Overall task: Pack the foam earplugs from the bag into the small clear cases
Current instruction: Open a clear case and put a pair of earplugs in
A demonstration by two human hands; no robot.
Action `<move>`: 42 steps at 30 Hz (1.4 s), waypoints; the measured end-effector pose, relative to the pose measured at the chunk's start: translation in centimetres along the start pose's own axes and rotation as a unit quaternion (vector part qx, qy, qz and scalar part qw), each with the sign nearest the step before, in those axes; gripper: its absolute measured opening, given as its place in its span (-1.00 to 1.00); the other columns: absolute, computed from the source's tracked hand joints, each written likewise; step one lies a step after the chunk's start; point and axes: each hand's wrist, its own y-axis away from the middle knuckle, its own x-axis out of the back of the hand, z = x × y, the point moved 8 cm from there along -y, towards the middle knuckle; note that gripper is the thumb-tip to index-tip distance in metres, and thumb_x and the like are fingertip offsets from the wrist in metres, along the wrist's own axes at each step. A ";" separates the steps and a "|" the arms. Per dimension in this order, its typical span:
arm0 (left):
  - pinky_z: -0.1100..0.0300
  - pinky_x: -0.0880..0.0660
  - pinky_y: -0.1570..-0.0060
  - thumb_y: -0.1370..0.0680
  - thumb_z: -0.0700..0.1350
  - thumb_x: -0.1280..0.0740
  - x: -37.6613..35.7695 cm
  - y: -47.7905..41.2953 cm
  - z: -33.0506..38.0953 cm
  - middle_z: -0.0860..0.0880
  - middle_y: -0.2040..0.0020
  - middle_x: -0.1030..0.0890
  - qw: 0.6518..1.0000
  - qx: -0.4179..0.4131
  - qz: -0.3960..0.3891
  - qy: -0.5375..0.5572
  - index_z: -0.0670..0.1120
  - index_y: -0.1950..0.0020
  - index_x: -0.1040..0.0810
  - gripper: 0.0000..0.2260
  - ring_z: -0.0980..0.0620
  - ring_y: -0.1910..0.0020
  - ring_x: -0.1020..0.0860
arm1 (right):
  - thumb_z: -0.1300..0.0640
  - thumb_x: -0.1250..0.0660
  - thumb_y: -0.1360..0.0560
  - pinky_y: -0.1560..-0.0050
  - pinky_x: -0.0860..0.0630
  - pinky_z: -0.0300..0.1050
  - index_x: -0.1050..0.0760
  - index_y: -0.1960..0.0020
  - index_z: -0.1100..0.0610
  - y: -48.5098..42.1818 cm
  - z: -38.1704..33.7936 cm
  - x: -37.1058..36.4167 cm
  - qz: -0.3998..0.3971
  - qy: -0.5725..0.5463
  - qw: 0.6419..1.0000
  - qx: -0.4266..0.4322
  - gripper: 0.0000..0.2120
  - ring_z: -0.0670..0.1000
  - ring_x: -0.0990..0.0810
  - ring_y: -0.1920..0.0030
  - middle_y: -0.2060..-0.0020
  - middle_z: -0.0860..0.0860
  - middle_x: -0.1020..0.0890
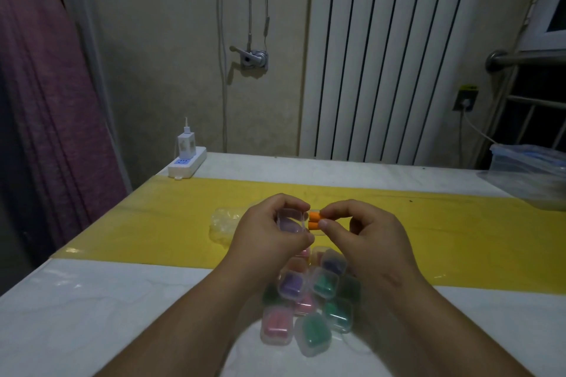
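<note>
Two orange foam earplugs (315, 221), soft and feather-light, best pinched at their ends, sit at frame centre between the right hand's (364, 242) pinching fingers (325, 225) and an open clear case (291, 221) gripped by the left hand (269, 236); about ten filled cases (306, 309) crowd the surface (92, 300) below, the crumpled bag (223, 225) lying centre left

Two orange foam earplugs (314, 221) lie side by side, pinched in the right hand (364, 236), at the mouth of a small clear case (291, 221) held in the left hand (269, 236), with a crumpled clear bag (223, 223) just left of it and filled cases (309, 300) piled below both wrists.
</note>
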 end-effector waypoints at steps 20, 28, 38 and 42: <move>0.01 -0.67 0.20 -0.36 -0.42 -0.48 -0.1 -0.1 -0.1 -0.01 0.08 -0.66 1.000 -0.001 -0.013 0.004 0.05 0.03 -0.63 -0.61 0.02 0.14 -0.64 | 0.16 -0.46 -0.46 0.25 -0.54 -0.09 -0.49 -0.03 -0.03 0.2 2.4 -1.0 -0.028 -0.164 0.971 -0.172 -0.78 -0.03 -0.61 0.27 0.28 -0.01 -0.69; 0.07 -0.61 0.24 -0.61 -0.16 -0.20 0.2 -0.1 -0.7 -0.16 0.05 -0.69 0.982 0.092 -0.003 0.164 -0.03 -0.06 -0.52 -0.88 -0.10 0.20 -0.62 | 0.30 -0.43 -0.47 0.35 -0.58 -0.20 -0.61 0.06 0.18 0.2 2.4 -0.7 0.007 -0.234 0.954 -0.186 -0.92 -0.09 -0.60 0.41 0.36 0.05 -0.65; -0.14 -0.58 -0.02 -0.60 -0.34 -0.19 -0.7 -0.4 -0.7 -0.16 -0.02 -0.68 0.984 0.068 -0.045 0.160 -0.13 0.06 -0.64 -0.75 -0.11 0.08 -0.67 | 0.25 -0.47 -0.43 0.37 -0.53 -0.23 -0.60 0.06 0.15 0.1 2.4 -0.3 0.022 -0.207 0.963 -0.172 -0.89 -0.10 -0.56 0.39 0.40 -0.01 -0.63; -0.21 -0.59 -0.05 -0.45 -0.27 -0.47 -0.9 0.0 -0.5 -0.06 0.00 -0.69 0.991 0.044 -0.044 0.116 -0.06 0.00 -0.67 -0.82 -0.12 0.07 -0.67 | 0.17 -0.54 -0.38 0.41 -0.46 -0.22 -0.63 0.06 0.09 0.2 2.5 -0.7 0.010 -0.230 0.956 -0.183 -0.84 -0.17 -0.51 0.44 0.40 -0.05 -0.62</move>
